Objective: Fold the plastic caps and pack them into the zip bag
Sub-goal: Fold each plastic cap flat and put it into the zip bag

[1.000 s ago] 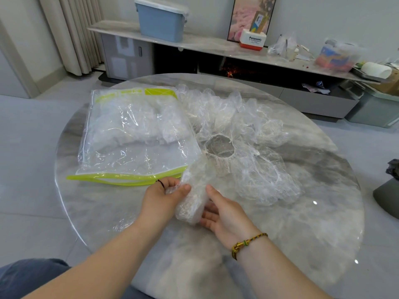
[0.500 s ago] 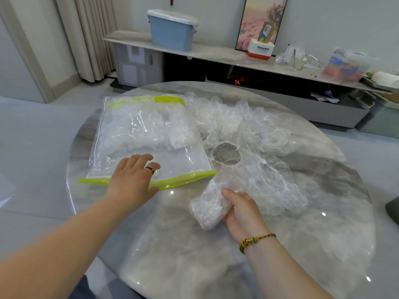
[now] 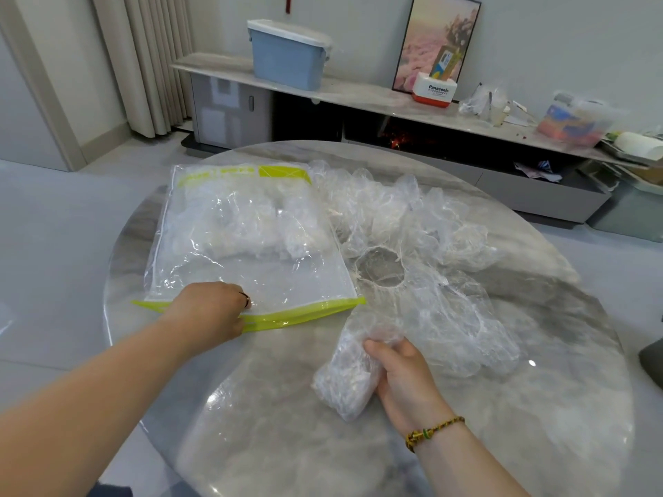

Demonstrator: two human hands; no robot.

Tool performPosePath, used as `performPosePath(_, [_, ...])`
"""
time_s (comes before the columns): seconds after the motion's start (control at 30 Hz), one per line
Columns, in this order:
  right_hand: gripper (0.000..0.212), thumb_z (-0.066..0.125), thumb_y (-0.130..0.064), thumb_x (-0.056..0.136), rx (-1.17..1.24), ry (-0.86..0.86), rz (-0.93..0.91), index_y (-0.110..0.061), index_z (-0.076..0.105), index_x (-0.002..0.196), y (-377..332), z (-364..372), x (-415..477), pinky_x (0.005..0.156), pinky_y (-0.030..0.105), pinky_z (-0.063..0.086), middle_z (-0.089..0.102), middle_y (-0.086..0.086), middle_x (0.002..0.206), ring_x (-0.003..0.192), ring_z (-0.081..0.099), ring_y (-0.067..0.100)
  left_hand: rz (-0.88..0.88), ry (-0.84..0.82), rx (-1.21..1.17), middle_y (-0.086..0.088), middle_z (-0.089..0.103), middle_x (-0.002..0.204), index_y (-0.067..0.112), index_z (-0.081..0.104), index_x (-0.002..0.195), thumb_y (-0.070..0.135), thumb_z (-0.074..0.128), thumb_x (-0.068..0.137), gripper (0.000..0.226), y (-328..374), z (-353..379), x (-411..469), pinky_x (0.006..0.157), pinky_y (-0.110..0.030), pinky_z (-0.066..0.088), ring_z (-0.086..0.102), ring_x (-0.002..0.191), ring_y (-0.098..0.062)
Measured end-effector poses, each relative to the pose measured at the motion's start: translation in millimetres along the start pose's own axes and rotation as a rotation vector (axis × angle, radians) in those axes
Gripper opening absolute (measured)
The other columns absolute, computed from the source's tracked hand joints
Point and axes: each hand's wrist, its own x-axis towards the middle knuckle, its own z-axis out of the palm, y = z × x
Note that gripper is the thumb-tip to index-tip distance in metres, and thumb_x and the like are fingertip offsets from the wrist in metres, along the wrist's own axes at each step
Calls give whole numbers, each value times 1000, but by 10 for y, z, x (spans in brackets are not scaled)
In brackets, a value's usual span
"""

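Note:
A clear zip bag (image 3: 247, 245) with a lime-green zipper edge lies flat on the round marble table (image 3: 287, 425), with folded caps bunched in its far half. My left hand (image 3: 211, 313) rests on the bag's near green edge, its fingers curled onto the strip. My right hand (image 3: 401, 374) grips a folded, rolled-up plastic cap (image 3: 344, 378) just above the table, to the right of the bag's mouth. A loose heap of unfolded clear plastic caps (image 3: 412, 252) spreads right of the bag.
Behind the table runs a low marble console (image 3: 358, 91) with a blue lidded box (image 3: 287, 55), a framed picture, a white Panasonic box and clutter. Curtains hang at the back left. A dark object stands at the right edge of the frame.
My left hand let go of the folded cap, reached left and came down onto the bag's green zipper edge. My right hand keeps the folded cap and has drawn it slightly nearer.

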Motion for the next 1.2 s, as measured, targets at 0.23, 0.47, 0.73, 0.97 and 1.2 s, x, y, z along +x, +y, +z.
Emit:
performPosePath(0.23, [24,44,14,85,-45,-26,-27,-5,58,83,27,-22,19,51,19,52,67,-2,59,56,65,7,-154,21,-289,6,62,114,24,60,113,19,39,97,27,-44,-5,-8,80,-21,40,55,103,-14])
performPosePath(0.47, [35,52,13,83,-425,-42,-249,-19,61,72,70,118,-23,68,17,47,66,-10,66,67,61,0,-236,281,-1072,15,59,71,28,60,68,7,64,84,27,43,-406,-240,60,-2,39,56,64,2])
performPosePath(0.73, [16,46,1,85,-738,-82,-414,1,60,94,119,669,240,68,14,42,61,6,87,79,56,16,-192,327,-1356,18,64,54,25,63,70,5,65,82,24,223,-711,-489,60,0,40,59,63,8])
performPosePath(0.97, [36,40,12,83,-716,-62,-440,-6,59,108,19,999,626,72,16,43,54,-4,92,80,51,13,-1088,440,-1219,-14,33,145,7,31,141,34,49,93,58,-465,-192,-314,109,-39,28,34,130,-34])
performPosePath(1.2, [25,45,1,88,-720,-14,-462,-13,58,104,183,1339,993,66,15,42,51,-6,77,70,55,9,-1079,209,-1484,-12,46,66,1,49,92,32,38,98,34,-462,-5,-170,46,-27,34,44,56,-27])
